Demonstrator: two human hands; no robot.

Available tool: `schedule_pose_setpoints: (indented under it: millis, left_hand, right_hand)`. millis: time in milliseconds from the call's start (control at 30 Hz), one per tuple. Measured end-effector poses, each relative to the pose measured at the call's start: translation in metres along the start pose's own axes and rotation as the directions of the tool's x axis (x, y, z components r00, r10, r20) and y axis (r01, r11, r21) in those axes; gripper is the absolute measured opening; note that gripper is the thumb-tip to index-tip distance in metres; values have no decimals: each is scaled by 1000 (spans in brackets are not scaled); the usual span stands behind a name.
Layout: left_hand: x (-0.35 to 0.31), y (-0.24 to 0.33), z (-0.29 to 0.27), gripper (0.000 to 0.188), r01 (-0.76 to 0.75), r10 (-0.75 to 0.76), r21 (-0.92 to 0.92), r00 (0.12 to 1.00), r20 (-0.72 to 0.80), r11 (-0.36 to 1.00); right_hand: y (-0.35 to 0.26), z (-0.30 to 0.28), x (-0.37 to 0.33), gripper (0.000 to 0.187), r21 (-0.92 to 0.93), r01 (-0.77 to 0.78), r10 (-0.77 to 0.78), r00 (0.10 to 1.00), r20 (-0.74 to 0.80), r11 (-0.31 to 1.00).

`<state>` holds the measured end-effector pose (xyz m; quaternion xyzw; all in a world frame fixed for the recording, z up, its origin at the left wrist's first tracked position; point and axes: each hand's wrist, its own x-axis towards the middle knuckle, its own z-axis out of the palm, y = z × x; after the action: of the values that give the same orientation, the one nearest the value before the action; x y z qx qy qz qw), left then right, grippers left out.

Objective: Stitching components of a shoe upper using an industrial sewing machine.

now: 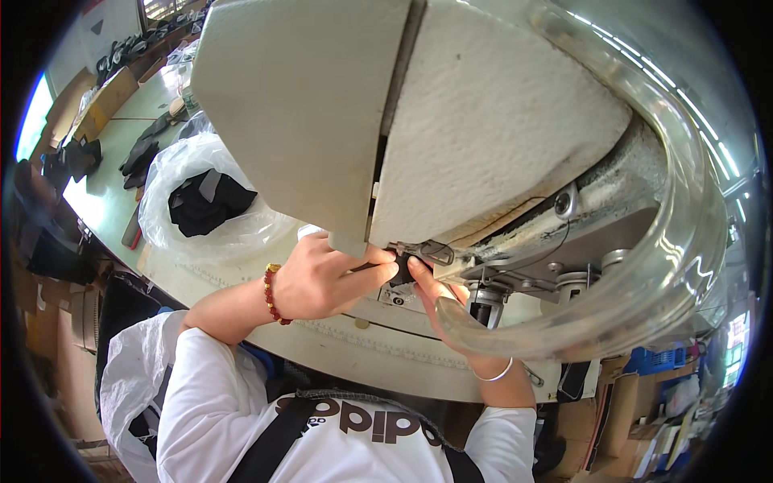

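Observation:
A large off-white sewing machine (306,105) fills the upper middle of the view, its head hanging just above my hands. At its needle area lies a small piece of black fabric (402,272). My left hand (318,278), with a beaded bracelet at the wrist, is closed with its fingertips on the fabric's left side. My right hand (435,294) holds the right side, its index finger stretched along the piece and its other fingers partly hidden under the machine arm. The needle itself is hidden behind the machine head and a small metal guard (435,252).
A clear plastic bag (161,193) with black fabric pieces (208,201) stands on the table to the left. Dark gloves (145,153) lie farther back. A thick clear tube (684,266) curves round the right side. Cardboard boxes (620,410) stand at the lower right.

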<state>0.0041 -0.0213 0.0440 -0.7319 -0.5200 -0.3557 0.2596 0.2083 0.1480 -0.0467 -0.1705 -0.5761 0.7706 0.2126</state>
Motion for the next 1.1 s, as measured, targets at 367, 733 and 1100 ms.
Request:
schedule_pose_setpoints:
  millis: [367,733,1100]
  left_hand:
    - [-11,-20,12,22,10,-29,-248,997,-71,969]
    - [-5,-18,7,20,-186,182,-72,982,-54,980]
    - [3,-6,-6,24,-160,159,17,986,44,987]
  right_hand:
    - [-26,5,7,41,-717,696,-616,581,532,37]
    - [-43,30,2,42,-763,647,-640,581,503,-13]
    - [-34,27,4,41,-742,670,-662,573,483,38]
